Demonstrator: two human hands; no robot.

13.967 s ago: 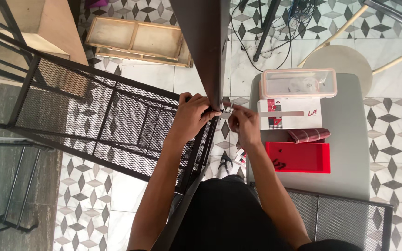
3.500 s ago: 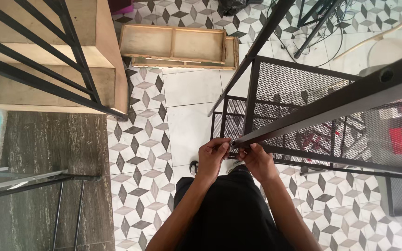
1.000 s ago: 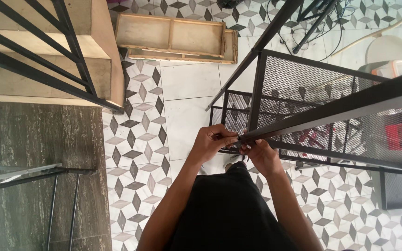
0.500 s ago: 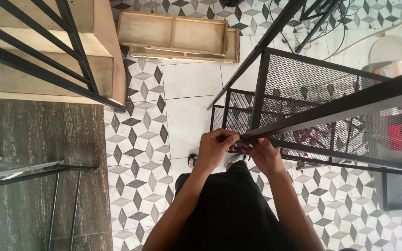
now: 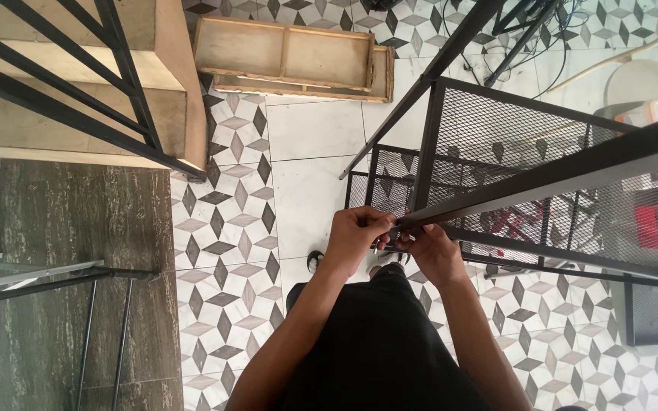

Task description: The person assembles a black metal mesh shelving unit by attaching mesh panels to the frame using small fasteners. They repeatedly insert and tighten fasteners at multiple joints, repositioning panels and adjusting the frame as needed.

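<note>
Barely shifting since a moment ago, both hands, left hand (image 5: 358, 232) and right hand (image 5: 434, 251), are pinching a small fastener at the black metal bar's (image 5: 542, 179) end, seemingly tightening it, needing steady fingertip turning next.

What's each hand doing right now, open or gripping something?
Left hand: closed, fingers curled around the end of the black metal bar of the mesh rack.
Right hand: closed at the same bar end; what it pinches cannot be told.
</note>
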